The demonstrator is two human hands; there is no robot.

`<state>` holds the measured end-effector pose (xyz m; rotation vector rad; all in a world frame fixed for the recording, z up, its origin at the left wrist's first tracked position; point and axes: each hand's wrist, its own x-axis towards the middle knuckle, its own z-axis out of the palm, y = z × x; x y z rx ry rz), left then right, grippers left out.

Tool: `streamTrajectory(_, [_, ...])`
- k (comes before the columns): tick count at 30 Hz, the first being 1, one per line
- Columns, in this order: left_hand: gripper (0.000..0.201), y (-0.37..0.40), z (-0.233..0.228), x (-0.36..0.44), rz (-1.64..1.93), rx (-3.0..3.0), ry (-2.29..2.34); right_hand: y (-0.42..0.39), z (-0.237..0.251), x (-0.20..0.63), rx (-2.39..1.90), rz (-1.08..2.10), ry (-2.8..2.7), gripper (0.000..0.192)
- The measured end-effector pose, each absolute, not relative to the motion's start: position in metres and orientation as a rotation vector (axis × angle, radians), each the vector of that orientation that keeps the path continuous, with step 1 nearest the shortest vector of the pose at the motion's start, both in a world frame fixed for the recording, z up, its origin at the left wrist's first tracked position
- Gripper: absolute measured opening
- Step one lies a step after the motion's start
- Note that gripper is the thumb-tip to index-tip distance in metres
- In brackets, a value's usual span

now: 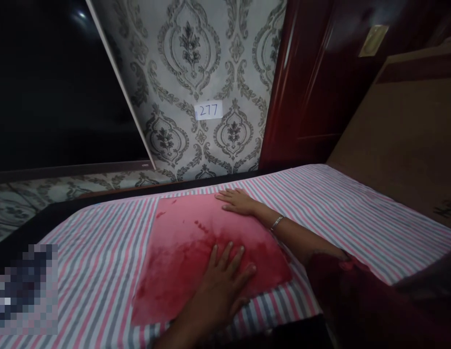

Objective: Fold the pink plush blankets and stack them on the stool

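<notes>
Both your hands lie flat, fingers spread, on the cloth (211, 252): left hand (221, 286) at its near edge, right hand (237, 201) at its far edge.

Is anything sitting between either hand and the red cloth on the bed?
Nothing visible does. The left hand lies flat on the near part of the red cloth, and the right hand rests palm down on its far edge. The cloth lies spread on the striped bedsheet, with nothing on top of it but the hands.
</notes>
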<state>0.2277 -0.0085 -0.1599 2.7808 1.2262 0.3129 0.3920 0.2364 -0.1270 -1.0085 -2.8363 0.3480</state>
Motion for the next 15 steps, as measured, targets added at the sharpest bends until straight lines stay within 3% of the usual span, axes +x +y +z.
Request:
streamTrajectory(10, [0.077, -0.010, -0.161, 0.228, 0.257, 2.756, 1.242, 0.276, -0.130, 0.395, -1.305, 0.552, -2.645, 0.058])
streamTrajectory(15, [0.078, -0.012, -0.148, 0.228, 0.329, 2.733, 1.224, 0.233, -0.101, 0.377, -1.109, 0.262, -2.651, 0.055])
